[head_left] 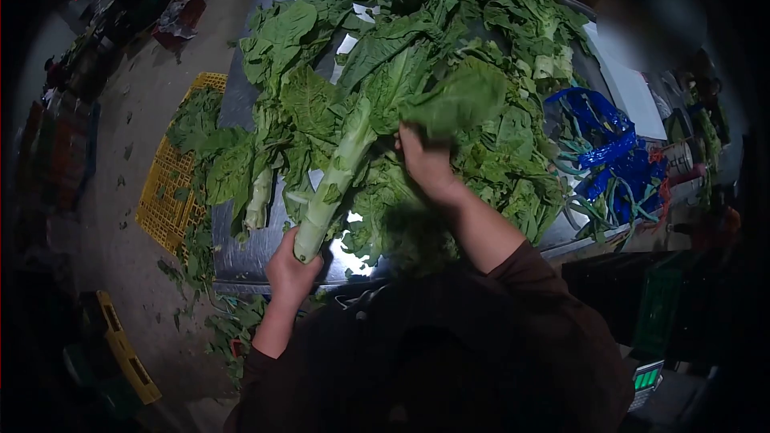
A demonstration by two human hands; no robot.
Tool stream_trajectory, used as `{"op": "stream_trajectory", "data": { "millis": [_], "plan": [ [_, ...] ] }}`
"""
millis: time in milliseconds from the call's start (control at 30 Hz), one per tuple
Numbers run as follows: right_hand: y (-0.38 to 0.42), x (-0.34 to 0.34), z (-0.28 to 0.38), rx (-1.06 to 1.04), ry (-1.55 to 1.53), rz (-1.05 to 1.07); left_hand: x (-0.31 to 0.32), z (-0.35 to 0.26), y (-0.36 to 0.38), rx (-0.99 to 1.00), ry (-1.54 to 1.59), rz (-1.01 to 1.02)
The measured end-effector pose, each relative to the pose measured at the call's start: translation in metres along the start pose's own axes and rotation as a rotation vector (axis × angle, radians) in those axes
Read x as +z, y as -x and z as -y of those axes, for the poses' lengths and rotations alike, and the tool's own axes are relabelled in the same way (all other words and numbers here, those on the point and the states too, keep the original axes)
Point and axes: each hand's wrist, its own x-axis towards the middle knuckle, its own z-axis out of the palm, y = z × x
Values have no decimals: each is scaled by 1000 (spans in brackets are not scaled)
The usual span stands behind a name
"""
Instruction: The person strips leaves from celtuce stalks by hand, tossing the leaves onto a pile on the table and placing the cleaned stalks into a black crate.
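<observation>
The stalk [333, 176] slants through the centre of the frame, its cut end low and its leafy top among other greens. The left hand [293, 271] is closed around that cut end. The right hand [425, 162], near the middle, seems to have its fingers together on a blurred leaf [461, 104]; the exact pinch cannot be made out. A hard tug on the leaf could twist the stalk out of the left hand, since only the low end is held, or snap its thinner top. The leaf could also tear short if pinched near its edge.

Around them, the heap [513, 136] crowds the top and right and could snag the stalk's top. Steel of the table [233, 252] shows in a strip at lower left, beside a second stalk [258, 202]. The near edge runs close below the left hand, so a dropped stalk could roll off there. Beyond the left edge lies a yellow crate [164, 200]; blue plastic [613, 152] hems in the right.
</observation>
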Motion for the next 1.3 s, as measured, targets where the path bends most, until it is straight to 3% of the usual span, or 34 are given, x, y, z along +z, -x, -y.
{"op": "stream_trajectory", "data": {
  "millis": [33, 133, 167, 200, 267, 300, 367, 400, 433, 500, 567, 633, 733, 800, 933, 1000, 1067, 1100, 1133, 1200, 1267, 1300],
  "plan": [
    [4, -2, 1, 0, 2, 1, 1, -1, -1, 0, 1, 1],
    [13, -7, 8, 246, -762, 141, 3, -1, -1, -28, -38, -34],
    [13, -8, -6, 35, -436, 206, 4, 1, -1, -32, -71, -39],
    [17, -7, -3, 40, -437, 208, 4, 2, -2, -34, -105, -44],
    [29, -8, 10, 422, -588, 460, 4, -2, -5, -49, -141, -36],
    [32, -7, 25, 425, -588, 461, 5, -5, -6, -61, -176, -29],
    [36, 0, 56, -336, 372, 988, 10, -5, -11, -2, -206, -103],
    [39, 1, 55, -167, 406, 1075, 11, -6, -14, 58, -232, -185],
    [38, -4, 48, -170, 405, 1081, 10, -5, -16, 52, -231, -187],
    [30, -26, 25, -375, 262, 673, 5, -3, -18, 163, -239, -301],
    [-9, -50, 58, -304, 647, 501, 1, 2, -18, 201, -268, -344],
    [-37, -67, 56, -290, 783, 270, -2, 7, -19, 242, -297, -389],
    [-57, -74, 40, -283, 878, 122, -5, 13, -19, 277, -321, -419],
    [-55, -80, 29, -334, 856, 183, -8, 17, -18, 364, -335, -487],
    [-32, -87, 39, -439, 769, 388, -12, 23, -14, 299, -352, -453],
    [-13, -91, 38, -361, 751, 475, -10, 28, -15, 288, -355, -467],
    [9, -95, 29, -179, 622, 738, -7, 32, -15, 276, -371, -473],
    [14, -98, 33, -67, 714, 938, -5, 33, -15, 268, -387, -482],
    [13, -99, 35, -64, 716, 937, -4, 34, -14, 270, -386, -481],
    [8, -101, 39, 85, 405, 754, -2, 35, -14, 338, -464, -522],
    [-9, -96, 46, 315, 391, 449, 2, 38, -14, 379, -489, -529],
    [-16, -90, 35, 323, 453, 352, 3, 39, -13, 420, -518, -536]
  ]
}}
